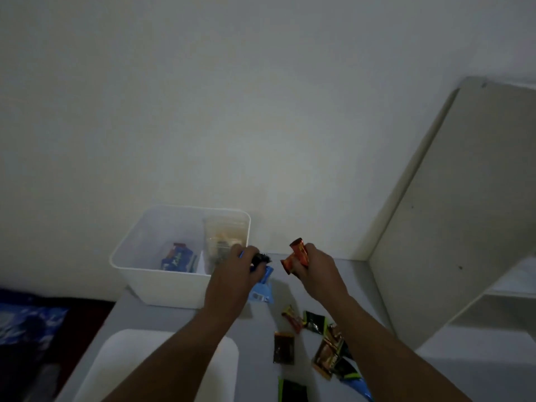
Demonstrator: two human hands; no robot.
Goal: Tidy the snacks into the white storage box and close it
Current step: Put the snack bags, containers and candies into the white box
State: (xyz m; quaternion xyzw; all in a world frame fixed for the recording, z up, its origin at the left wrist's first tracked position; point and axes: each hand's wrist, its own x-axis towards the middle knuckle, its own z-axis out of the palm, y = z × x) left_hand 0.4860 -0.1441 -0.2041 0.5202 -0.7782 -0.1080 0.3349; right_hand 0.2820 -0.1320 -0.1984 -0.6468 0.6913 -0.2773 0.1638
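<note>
Dim shot, mostly bare white wall [232, 97]. Tall white shelf unit [452, 213] on the right, its side panel leaning through frame. Grey table [362, 285] below, running from the wall toward the camera. White storage box [162, 288] sits at the table's far left corner against the wall, open, no lid on it. White lid [121, 369] lies flat on the table near the camera, well apart from the box, partly under the left forearm. Inside the box: blue snack pack [177, 258] on the floor, clear pouch [223, 236] standing against the right wall. Left hand [232, 274] is just at the box's right rim, fingers curled tight around a dark wrapper [261, 259] plus a light blue packet [262, 288] that hangs down below the fist. Right hand [316, 271] is beside it, apart from the box, above the table, pinching two orange-red wrappers [297, 255], ends sticking up and left. Loose snacks [319, 343] scattered on the table under the right forearm: red, brown, black-and-green sachets, some overlapping; labels too blurred to read. Blue-patterned fabric [26, 323] at bottom left, off the table.
</note>
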